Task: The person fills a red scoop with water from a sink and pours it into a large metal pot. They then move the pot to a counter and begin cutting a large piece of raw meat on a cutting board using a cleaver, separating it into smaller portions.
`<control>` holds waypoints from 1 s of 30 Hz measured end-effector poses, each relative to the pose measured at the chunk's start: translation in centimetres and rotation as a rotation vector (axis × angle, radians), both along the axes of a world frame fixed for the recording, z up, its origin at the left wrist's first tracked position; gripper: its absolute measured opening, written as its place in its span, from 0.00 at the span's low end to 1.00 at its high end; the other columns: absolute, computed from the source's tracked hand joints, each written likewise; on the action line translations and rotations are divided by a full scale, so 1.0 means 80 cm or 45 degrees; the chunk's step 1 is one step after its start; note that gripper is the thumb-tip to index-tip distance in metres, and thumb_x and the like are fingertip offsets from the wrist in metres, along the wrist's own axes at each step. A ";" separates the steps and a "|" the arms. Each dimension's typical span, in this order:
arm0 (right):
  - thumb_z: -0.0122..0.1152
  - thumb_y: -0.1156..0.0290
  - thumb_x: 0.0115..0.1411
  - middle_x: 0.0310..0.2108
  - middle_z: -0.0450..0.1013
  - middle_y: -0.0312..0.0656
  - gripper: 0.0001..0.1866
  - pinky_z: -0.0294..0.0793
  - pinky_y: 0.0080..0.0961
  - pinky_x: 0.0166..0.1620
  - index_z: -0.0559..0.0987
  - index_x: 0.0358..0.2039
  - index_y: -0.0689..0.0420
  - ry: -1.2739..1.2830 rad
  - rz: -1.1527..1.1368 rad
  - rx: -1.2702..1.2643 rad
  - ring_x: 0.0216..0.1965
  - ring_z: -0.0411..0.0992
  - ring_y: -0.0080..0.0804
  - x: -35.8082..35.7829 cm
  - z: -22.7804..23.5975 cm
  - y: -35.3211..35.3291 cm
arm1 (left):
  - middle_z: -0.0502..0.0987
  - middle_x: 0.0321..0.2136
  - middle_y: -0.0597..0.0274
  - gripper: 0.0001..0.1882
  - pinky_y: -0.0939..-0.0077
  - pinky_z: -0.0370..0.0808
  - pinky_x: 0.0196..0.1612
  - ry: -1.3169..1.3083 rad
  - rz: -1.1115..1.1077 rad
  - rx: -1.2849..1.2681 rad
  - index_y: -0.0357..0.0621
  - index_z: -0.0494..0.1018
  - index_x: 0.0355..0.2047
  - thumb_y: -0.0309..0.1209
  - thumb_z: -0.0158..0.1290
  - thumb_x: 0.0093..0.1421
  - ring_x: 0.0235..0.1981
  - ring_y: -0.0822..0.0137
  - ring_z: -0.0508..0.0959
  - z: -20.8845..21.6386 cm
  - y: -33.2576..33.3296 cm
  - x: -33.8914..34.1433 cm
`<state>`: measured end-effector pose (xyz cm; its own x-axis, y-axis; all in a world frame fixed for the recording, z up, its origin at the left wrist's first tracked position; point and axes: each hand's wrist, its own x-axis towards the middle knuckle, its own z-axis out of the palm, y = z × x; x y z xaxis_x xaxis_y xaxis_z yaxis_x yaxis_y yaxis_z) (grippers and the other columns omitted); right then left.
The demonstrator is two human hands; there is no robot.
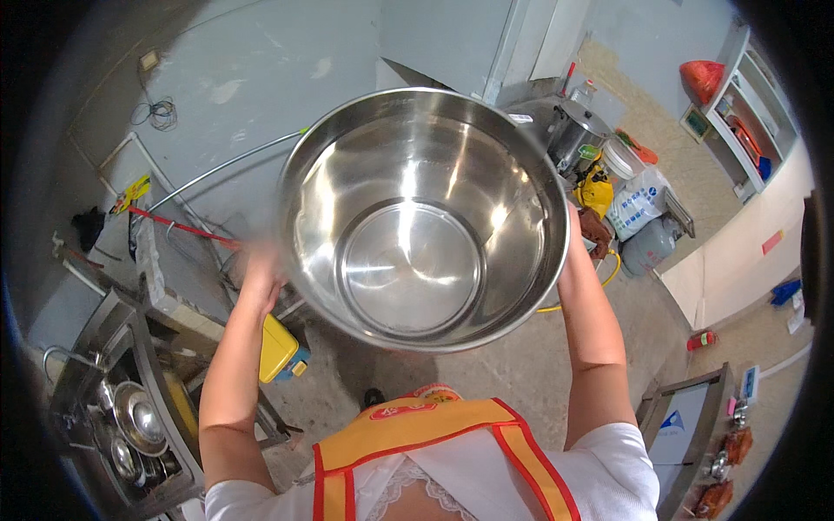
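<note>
A large, deep stainless steel pot (413, 269) is up in front of my chest, its wide mouth tilted toward me so that its shiny bare inside and round bottom show. My left hand (261, 262), smeared by motion, holds it at the left side. On the opposite side my right hand (572, 247) grips the pot, mostly hidden behind the wall. The fingers of both hands are largely out of sight behind the steel. Below hangs my yellow apron (382, 430) with red edging.
At left stands a steel sink (130, 347) with bowls (139, 417) in it. A yellow and blue container (280, 350) sits on the floor below the pot. Beyond my right hand are a lidded steel pot (578, 130), a white sack (638, 201) and a grey gas cylinder (650, 246).
</note>
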<state>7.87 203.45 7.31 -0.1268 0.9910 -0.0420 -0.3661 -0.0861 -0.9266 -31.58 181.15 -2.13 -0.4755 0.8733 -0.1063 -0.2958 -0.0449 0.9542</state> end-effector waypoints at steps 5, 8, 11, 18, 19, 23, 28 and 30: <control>0.47 0.61 0.55 0.29 0.69 0.41 0.16 0.68 0.24 0.31 0.71 0.37 0.61 0.006 0.022 -0.006 0.28 0.67 0.30 0.032 -0.040 0.136 | 0.70 0.32 0.58 0.14 0.73 0.70 0.32 0.271 -0.102 -0.140 0.37 0.67 0.36 0.35 0.41 0.54 0.31 0.68 0.70 0.013 0.124 -0.002; 0.46 0.61 0.55 0.30 0.69 0.41 0.17 0.68 0.24 0.32 0.71 0.38 0.60 -0.019 0.008 -0.043 0.30 0.67 0.30 0.039 -0.054 0.201 | 0.68 0.33 0.55 0.18 0.70 0.68 0.33 0.163 -0.078 -0.183 0.36 0.65 0.36 0.38 0.41 0.52 0.33 0.64 0.68 -0.004 0.176 0.001; 0.45 0.60 0.56 0.31 0.69 0.41 0.17 0.68 0.24 0.33 0.70 0.38 0.60 -0.032 0.039 -0.062 0.31 0.67 0.30 0.040 -0.066 0.272 | 0.68 0.32 0.59 0.18 0.73 0.67 0.32 0.130 0.006 -0.274 0.40 0.63 0.38 0.38 0.42 0.51 0.31 0.66 0.69 -0.001 0.225 0.024; 0.44 0.59 0.56 0.33 0.68 0.40 0.18 0.67 0.25 0.36 0.69 0.40 0.59 -0.146 0.255 -0.056 0.33 0.66 0.31 0.004 -0.085 0.384 | 0.69 0.31 0.66 0.17 0.83 0.65 0.25 0.098 0.065 -0.277 0.46 0.65 0.41 0.33 0.40 0.49 0.30 0.74 0.68 -0.009 0.245 0.044; 0.44 0.58 0.56 0.33 0.67 0.40 0.18 0.67 0.25 0.36 0.69 0.40 0.59 -0.192 0.291 -0.024 0.34 0.66 0.31 0.001 -0.079 0.389 | 0.69 0.33 0.64 0.18 0.78 0.66 0.29 0.031 0.107 -0.264 0.45 0.64 0.42 0.33 0.39 0.50 0.32 0.71 0.68 -0.016 0.231 0.044; 0.43 0.57 0.56 0.35 0.67 0.40 0.19 0.66 0.25 0.37 0.69 0.41 0.58 -0.336 0.523 0.127 0.35 0.65 0.31 -0.031 -0.057 0.384 | 0.69 0.32 0.59 0.13 0.70 0.69 0.32 0.092 0.432 -0.387 0.43 0.66 0.35 0.33 0.41 0.48 0.33 0.66 0.69 0.013 0.176 0.080; 0.42 0.56 0.57 0.36 0.66 0.40 0.20 0.66 0.25 0.39 0.68 0.42 0.58 -0.378 0.827 0.368 0.37 0.64 0.31 -0.104 -0.012 0.296 | 0.68 0.22 0.71 0.11 0.85 0.62 0.18 -0.055 0.556 -0.197 0.46 0.67 0.32 0.35 0.43 0.49 0.22 0.79 0.66 -0.024 0.081 0.130; 0.41 0.56 0.57 0.37 0.66 0.40 0.20 0.65 0.25 0.40 0.68 0.42 0.57 -0.351 0.969 0.470 0.38 0.64 0.32 -0.139 0.004 0.244 | 0.63 0.15 0.73 0.03 0.87 0.55 0.13 -0.228 0.632 -0.025 0.48 0.65 0.25 0.31 0.41 0.49 0.13 0.80 0.60 -0.038 0.030 0.156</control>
